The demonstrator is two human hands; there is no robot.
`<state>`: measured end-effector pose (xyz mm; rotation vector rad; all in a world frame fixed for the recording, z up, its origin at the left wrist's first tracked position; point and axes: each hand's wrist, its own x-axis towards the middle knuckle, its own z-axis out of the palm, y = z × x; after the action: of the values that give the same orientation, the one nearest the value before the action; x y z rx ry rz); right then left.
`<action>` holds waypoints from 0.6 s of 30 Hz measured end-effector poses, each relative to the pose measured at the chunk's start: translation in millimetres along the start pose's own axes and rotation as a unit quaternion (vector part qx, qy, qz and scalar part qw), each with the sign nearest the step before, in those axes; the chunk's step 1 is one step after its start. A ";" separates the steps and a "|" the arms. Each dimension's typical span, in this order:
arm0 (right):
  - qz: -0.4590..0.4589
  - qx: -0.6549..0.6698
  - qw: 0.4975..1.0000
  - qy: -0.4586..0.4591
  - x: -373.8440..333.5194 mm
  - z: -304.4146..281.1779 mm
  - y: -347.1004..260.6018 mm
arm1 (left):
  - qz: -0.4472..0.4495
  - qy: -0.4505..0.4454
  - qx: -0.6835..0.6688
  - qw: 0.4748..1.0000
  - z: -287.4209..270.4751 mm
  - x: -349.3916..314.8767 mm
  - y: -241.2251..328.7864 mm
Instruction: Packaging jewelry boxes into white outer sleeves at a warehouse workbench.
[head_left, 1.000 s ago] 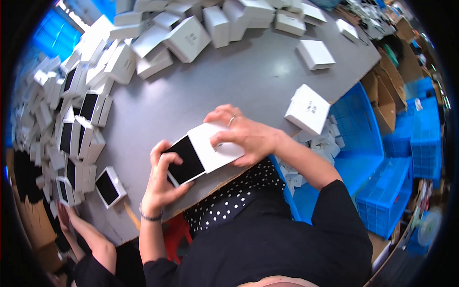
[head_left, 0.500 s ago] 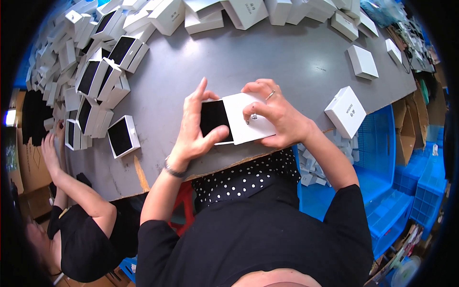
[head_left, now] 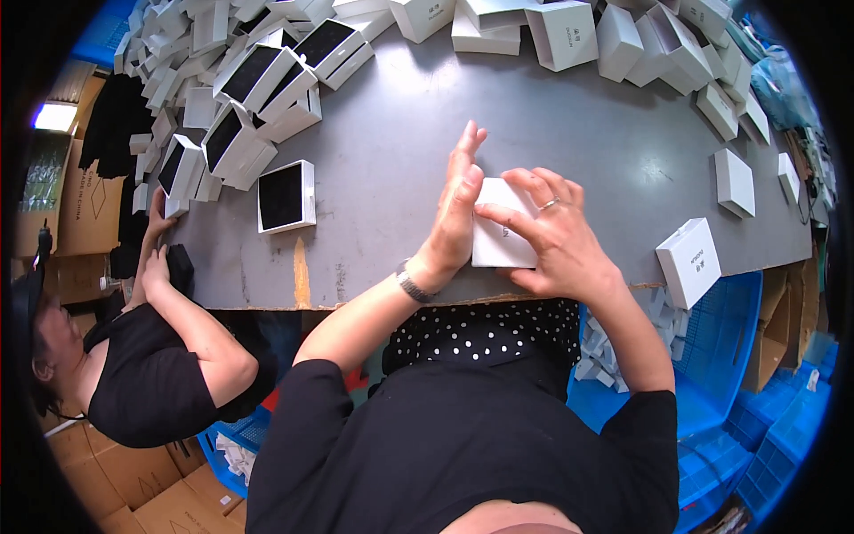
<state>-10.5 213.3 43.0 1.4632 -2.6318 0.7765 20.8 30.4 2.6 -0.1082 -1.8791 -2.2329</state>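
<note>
A small white cardboard box (head_left: 495, 246) stands at the table's near edge in front of me, its lid covering the inside. My right hand (head_left: 569, 240) grips it from the right, thumb at the near side and fingers bent over the top and far side. Against the box's left side lies the palm of my left hand (head_left: 451, 224), fingers stretched out and pointing away from me. To the left, an open white box with a black insert (head_left: 282, 198) rests on the table.
Piled white boxes (head_left: 245, 133) line the table's left and far sides, several open. A closed white box (head_left: 688, 263) sits at the right edge, above a blue crate (head_left: 725, 320) holding small white pieces. At left, a co-worker's hand (head_left: 157, 267) is at the table edge.
The lid has slid left over the black insert, which no longer shows. My left hand has straightened from its grip to press flat on the side. The whole view has shifted leftward.
</note>
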 end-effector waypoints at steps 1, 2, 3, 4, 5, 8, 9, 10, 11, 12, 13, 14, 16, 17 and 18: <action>0.022 -0.046 0.999 0.000 -5.5 -7.7 3.1 | -0.011 -0.006 0.010 1.000 -6.7 -0.2 -1.3; 0.069 -0.083 0.994 -0.012 -12.9 -19.4 9.0 | 0.018 -0.009 0.226 0.974 -22.5 2.7 24.4; 0.121 -0.114 0.986 0.003 -22.5 -26.2 17.3 | 0.090 0.015 0.419 0.904 -46.1 3.0 38.9; 0.175 -0.135 0.975 0.033 -41.2 -32.5 30.7 | 0.133 0.069 0.574 0.805 -66.5 0.0 50.6; 0.233 -0.165 0.956 0.066 -67.4 -41.9 43.5 | 0.156 0.119 0.670 0.716 -89.9 -4.4 52.8; 0.360 -0.213 0.904 0.086 -116.9 -83.5 48.1 | 0.071 0.191 0.793 0.574 -217.3 -53.5 79.7; 0.413 -0.259 0.871 0.063 -129.6 -93.0 49.4 | -0.038 0.212 0.732 0.646 -230.3 -68.2 79.0; 0.436 -0.278 0.854 0.058 -139.8 -107.3 55.1 | -0.012 0.209 0.670 0.712 -219.4 -68.3 76.8; 0.422 -0.285 0.855 0.102 -152.0 -118.5 76.0 | -0.007 0.205 0.664 0.719 -202.5 -59.7 74.8; 0.408 -0.291 0.853 0.144 -159.4 -127.4 101.4 | 0.028 0.116 0.637 0.762 -182.0 -45.2 72.9; 0.403 -0.360 0.827 0.155 -154.2 -136.9 125.8 | 0.061 0.027 0.607 0.792 -162.6 -32.9 74.8; 0.390 -0.430 0.797 0.164 -146.2 -146.9 149.4 | 0.074 -0.039 0.581 0.810 -144.3 -21.4 74.6; 0.436 -0.395 0.800 0.114 -151.8 -134.4 197.7 | 0.083 -0.155 0.579 0.796 -116.6 -6.7 72.3; 0.471 -0.350 0.807 0.064 -132.1 -135.5 200.2 | 0.075 -0.192 0.613 0.763 -112.2 -4.5 73.3; 0.517 -0.330 0.790 0.020 -121.4 -134.6 194.0 | 0.078 -0.189 0.619 0.758 -108.4 -5.3 74.6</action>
<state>-126.9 451.8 49.9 -0.2304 -3.0162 -0.1950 51.2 -87.0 54.1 -0.4674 -2.9738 -0.5027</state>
